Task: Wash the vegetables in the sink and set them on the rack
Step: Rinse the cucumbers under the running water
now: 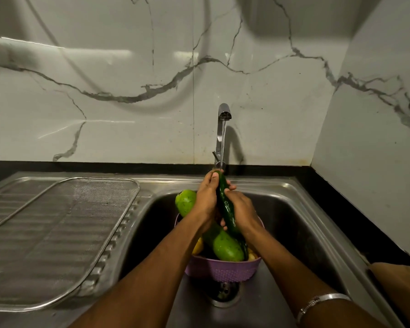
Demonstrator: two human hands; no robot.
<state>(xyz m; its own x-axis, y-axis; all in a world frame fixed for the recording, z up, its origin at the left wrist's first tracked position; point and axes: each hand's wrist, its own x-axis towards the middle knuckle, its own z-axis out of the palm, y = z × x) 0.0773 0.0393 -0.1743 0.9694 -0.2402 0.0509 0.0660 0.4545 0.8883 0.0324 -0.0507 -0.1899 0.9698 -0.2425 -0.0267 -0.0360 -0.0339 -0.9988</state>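
A dark green cucumber (227,209) is held upright and slightly tilted over the sink (294,216), its top under the stream from the tap (223,119). My left hand (206,197) grips its upper part; my right hand (240,209) grips its middle. Below sits a purple colander (223,268) holding a long light green gourd (223,245) that sticks out past the rim, with yellow pieces beside it. The mesh rack (64,233) lies on the drainboard at the left with nothing on it.
The drain (224,292) shows just in front of the colander. A black counter edge (341,209) runs along the right and back of the sink, under a marble-patterned wall. A silver bracelet (322,301) circles my right wrist.
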